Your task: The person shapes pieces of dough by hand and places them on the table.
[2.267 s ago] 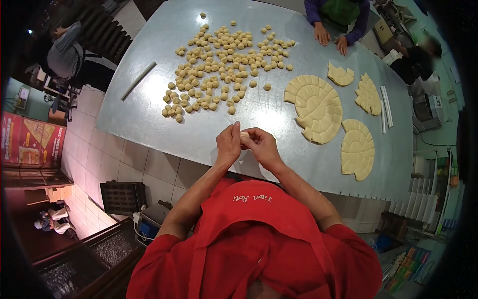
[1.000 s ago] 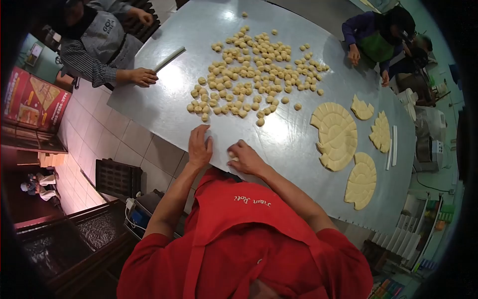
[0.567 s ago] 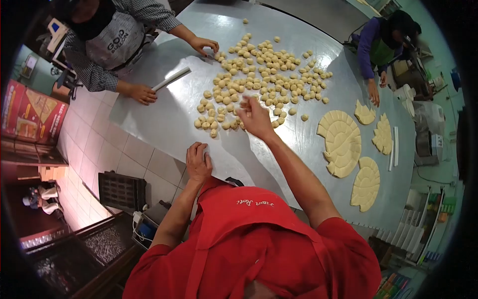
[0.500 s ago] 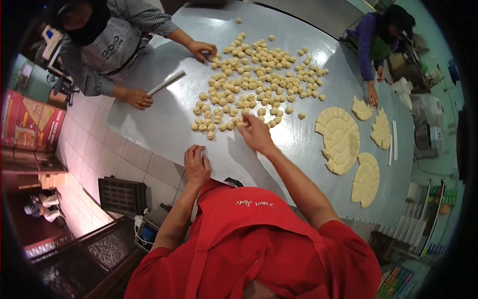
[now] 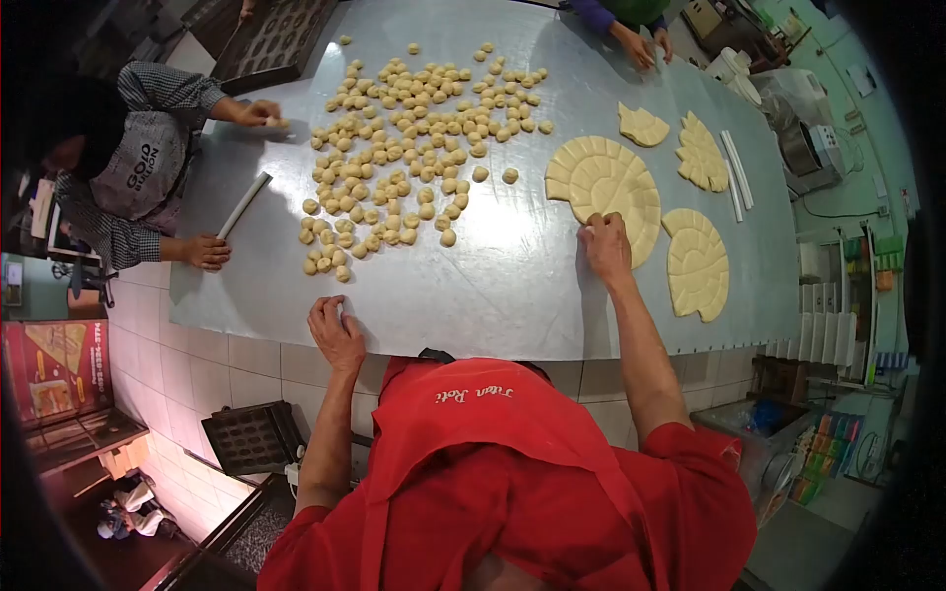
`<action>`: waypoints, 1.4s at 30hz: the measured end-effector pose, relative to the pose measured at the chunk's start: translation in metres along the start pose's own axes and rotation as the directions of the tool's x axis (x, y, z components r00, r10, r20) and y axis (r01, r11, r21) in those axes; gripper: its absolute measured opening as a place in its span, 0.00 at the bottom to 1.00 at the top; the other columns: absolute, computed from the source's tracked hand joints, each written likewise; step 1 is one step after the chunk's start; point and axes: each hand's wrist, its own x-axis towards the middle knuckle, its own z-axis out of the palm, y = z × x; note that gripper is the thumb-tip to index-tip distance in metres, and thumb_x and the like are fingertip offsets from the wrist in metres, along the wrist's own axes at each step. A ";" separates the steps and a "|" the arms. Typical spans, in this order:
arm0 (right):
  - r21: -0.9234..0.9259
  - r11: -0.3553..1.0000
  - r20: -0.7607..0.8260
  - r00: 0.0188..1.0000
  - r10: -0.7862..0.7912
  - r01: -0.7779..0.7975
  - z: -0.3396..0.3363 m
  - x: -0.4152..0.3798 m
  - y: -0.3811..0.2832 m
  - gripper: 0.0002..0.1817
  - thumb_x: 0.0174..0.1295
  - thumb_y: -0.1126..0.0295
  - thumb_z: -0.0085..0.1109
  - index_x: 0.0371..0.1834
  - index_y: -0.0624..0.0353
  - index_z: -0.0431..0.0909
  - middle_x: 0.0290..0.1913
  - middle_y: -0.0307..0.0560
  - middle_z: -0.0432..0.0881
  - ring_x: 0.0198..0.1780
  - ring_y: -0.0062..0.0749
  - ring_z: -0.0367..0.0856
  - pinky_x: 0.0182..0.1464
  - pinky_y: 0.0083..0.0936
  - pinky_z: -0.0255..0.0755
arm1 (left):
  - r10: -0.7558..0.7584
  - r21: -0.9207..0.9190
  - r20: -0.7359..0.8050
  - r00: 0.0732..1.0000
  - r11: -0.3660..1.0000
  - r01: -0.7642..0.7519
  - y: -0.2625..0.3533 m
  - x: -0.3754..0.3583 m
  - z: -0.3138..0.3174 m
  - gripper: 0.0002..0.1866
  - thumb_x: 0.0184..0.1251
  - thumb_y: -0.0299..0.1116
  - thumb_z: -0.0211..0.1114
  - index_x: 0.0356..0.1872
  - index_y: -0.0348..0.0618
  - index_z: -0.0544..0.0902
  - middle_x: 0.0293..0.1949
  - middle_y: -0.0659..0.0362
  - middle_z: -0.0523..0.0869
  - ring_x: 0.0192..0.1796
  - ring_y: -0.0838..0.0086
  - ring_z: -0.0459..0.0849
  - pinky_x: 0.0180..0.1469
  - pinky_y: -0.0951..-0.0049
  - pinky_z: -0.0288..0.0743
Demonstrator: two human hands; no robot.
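Note:
My right hand (image 5: 606, 246) is at the lower left edge of a large scored dough disc (image 5: 616, 177), its fingers pinched on a piece of dough there. The fingertips partly hide that piece. My left hand (image 5: 337, 333) rests on the near table edge, fingers loosely curled and thumb apart, holding nothing. Many small dough balls (image 5: 394, 148) lie spread over the left and middle of the metal table (image 5: 493, 305). To the right of the disc are more scored dough sheets: one near (image 5: 698, 266), one farther back (image 5: 701, 153) and a small piece (image 5: 642, 126).
At left, a co-worker's hand (image 5: 261, 113) holds a small dough piece; their other hand (image 5: 207, 251) is by a pale rolling pin (image 5: 243, 205). Another person's hands (image 5: 639, 47) are at the far edge. Two white rods (image 5: 736, 172) lie right. A dark moulded tray (image 5: 271, 44) stands far left.
My right hand has moved right, from the dough balls to the disc's edge. The view has shifted. The left co-worker's far hand has drawn back from the balls; my left hand stays at the edge.

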 end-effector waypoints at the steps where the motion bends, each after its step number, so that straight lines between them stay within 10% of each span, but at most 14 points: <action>1: 0.002 1.000 -0.005 1.000 0.003 -0.003 0.010 -0.005 0.006 0.14 0.70 0.66 0.70 0.53 0.58 0.81 0.49 0.59 0.82 0.50 0.59 0.83 0.51 0.46 0.79 | 0.006 0.001 -0.001 1.000 1.000 -0.006 0.006 -0.001 0.003 0.19 0.65 0.21 0.62 0.58 0.41 0.84 0.59 0.49 0.81 0.65 0.49 0.77 0.68 0.52 0.72; 4: 0.415 0.902 -0.006 0.990 0.137 -0.123 0.011 -0.021 -0.024 0.08 0.78 0.69 0.60 0.53 0.59 0.77 0.37 0.57 0.87 0.35 0.53 0.86 0.40 0.42 0.81 | -0.091 -0.265 0.013 0.996 0.960 0.091 0.035 -0.004 0.021 0.18 0.69 0.22 0.63 0.60 0.40 0.83 0.58 0.50 0.83 0.62 0.55 0.81 0.66 0.56 0.75; 6: 0.781 0.344 0.500 0.852 0.156 -0.521 -0.009 -0.038 -0.074 0.10 0.82 0.66 0.59 0.60 0.55 0.79 0.38 0.47 0.89 0.34 0.33 0.86 0.38 0.29 0.82 | -0.123 -0.462 0.245 0.962 0.857 0.228 0.076 -0.006 0.036 0.17 0.76 0.25 0.64 0.63 0.39 0.83 0.60 0.51 0.85 0.61 0.61 0.84 0.64 0.61 0.78; 9: 0.798 -0.008 0.586 0.780 -0.218 -0.602 0.009 -0.061 -0.113 0.15 0.87 0.65 0.54 0.67 0.58 0.80 0.51 0.43 0.88 0.47 0.24 0.87 0.44 0.23 0.83 | -0.032 -0.747 0.616 0.787 0.292 0.597 0.173 0.003 0.038 0.18 0.83 0.31 0.65 0.68 0.37 0.82 0.60 0.54 0.88 0.58 0.71 0.87 0.60 0.69 0.83; 11: 0.768 -0.141 0.575 0.770 -0.277 -0.624 -0.004 -0.066 -0.141 0.15 0.84 0.66 0.59 0.66 0.59 0.82 0.52 0.42 0.88 0.48 0.26 0.89 0.45 0.24 0.85 | 0.118 -0.784 0.590 0.799 0.322 0.531 0.203 0.002 0.045 0.18 0.85 0.34 0.65 0.67 0.38 0.83 0.56 0.56 0.90 0.54 0.74 0.89 0.56 0.73 0.84; 17: 0.718 0.669 0.026 0.953 -0.302 0.192 -0.046 -0.066 -0.157 0.14 0.71 0.72 0.71 0.57 0.65 0.86 0.48 0.53 0.90 0.47 0.42 0.92 0.41 0.30 0.88 | -0.032 -0.750 0.516 0.856 0.465 0.470 0.223 0.004 0.053 0.16 0.87 0.38 0.64 0.62 0.37 0.86 0.45 0.60 0.93 0.43 0.80 0.89 0.44 0.76 0.85; 22: 0.764 0.600 -0.011 0.935 -0.354 0.236 -0.031 -0.072 -0.161 0.14 0.71 0.71 0.71 0.55 0.65 0.86 0.42 0.52 0.90 0.45 0.42 0.93 0.42 0.32 0.87 | -0.164 -0.597 0.292 0.942 0.738 0.314 0.249 -0.001 0.047 0.25 0.91 0.48 0.55 0.39 0.35 0.84 0.33 0.46 0.90 0.34 0.61 0.88 0.38 0.57 0.80; 24: 0.858 0.392 0.415 0.897 -0.153 -0.330 -0.036 -0.073 -0.166 0.15 0.72 0.70 0.73 0.57 0.66 0.86 0.43 0.50 0.91 0.44 0.33 0.91 0.42 0.30 0.85 | -0.201 -0.571 0.239 0.950 0.762 0.305 0.251 0.004 0.047 0.28 0.91 0.51 0.52 0.35 0.34 0.79 0.28 0.39 0.85 0.32 0.47 0.86 0.38 0.48 0.76; 31: 0.704 -0.078 0.596 0.646 -0.476 -0.706 -0.021 -0.060 -0.128 0.13 0.74 0.67 0.72 0.52 0.67 0.89 0.46 0.52 0.92 0.40 0.26 0.88 0.39 0.22 0.80 | -0.141 -0.558 0.318 0.938 0.771 0.305 0.236 -0.003 0.043 0.28 0.90 0.51 0.54 0.35 0.33 0.79 0.28 0.36 0.84 0.34 0.34 0.83 0.38 0.45 0.75; 33: 0.469 0.160 0.483 0.101 -0.870 -0.868 -0.038 -0.049 -0.106 0.12 0.75 0.67 0.71 0.48 0.68 0.89 0.43 0.49 0.91 0.39 0.24 0.87 0.40 0.22 0.80 | -0.130 -0.345 0.324 0.937 0.906 0.244 0.211 -0.006 0.053 0.25 0.88 0.50 0.57 0.37 0.35 0.79 0.32 0.37 0.85 0.37 0.35 0.83 0.40 0.44 0.75; 35: 0.561 0.286 0.582 0.124 -0.804 -0.777 -0.054 -0.055 -0.115 0.13 0.76 0.67 0.70 0.47 0.71 0.89 0.46 0.50 0.90 0.39 0.24 0.86 0.40 0.24 0.80 | -0.183 -0.187 0.212 0.960 0.957 0.224 0.166 -0.013 0.062 0.20 0.86 0.48 0.60 0.40 0.41 0.78 0.36 0.43 0.84 0.42 0.39 0.83 0.48 0.42 0.76; 38: 0.748 0.574 0.630 0.626 -0.459 -0.333 -0.027 -0.072 -0.073 0.10 0.73 0.74 0.66 0.51 0.69 0.88 0.47 0.51 0.87 0.44 0.35 0.87 0.48 0.31 0.81 | -0.164 0.180 0.296 0.941 0.977 0.114 0.103 -0.020 0.040 0.10 0.84 0.38 0.57 0.46 0.43 0.80 0.42 0.47 0.87 0.47 0.47 0.84 0.50 0.45 0.74; 40: 0.444 0.843 0.015 0.938 -0.345 0.303 0.008 -0.093 -0.029 0.13 0.65 0.78 0.64 0.52 0.64 0.86 0.48 0.56 0.84 0.48 0.49 0.85 0.56 0.41 0.79 | -0.044 0.128 0.243 0.969 0.992 0.013 0.093 -0.031 0.029 0.09 0.81 0.36 0.59 0.51 0.43 0.80 0.47 0.47 0.85 0.51 0.48 0.83 0.53 0.45 0.73; 42: 0.417 0.803 -0.009 0.885 -0.466 0.427 0.017 -0.121 -0.038 0.16 0.61 0.77 0.64 0.52 0.61 0.85 0.46 0.56 0.83 0.49 0.52 0.82 0.57 0.43 0.77 | 0.139 0.034 0.291 0.947 0.987 -0.155 0.093 -0.050 0.034 0.21 0.73 0.31 0.62 0.65 0.43 0.78 0.61 0.48 0.80 0.62 0.51 0.77 0.59 0.47 0.69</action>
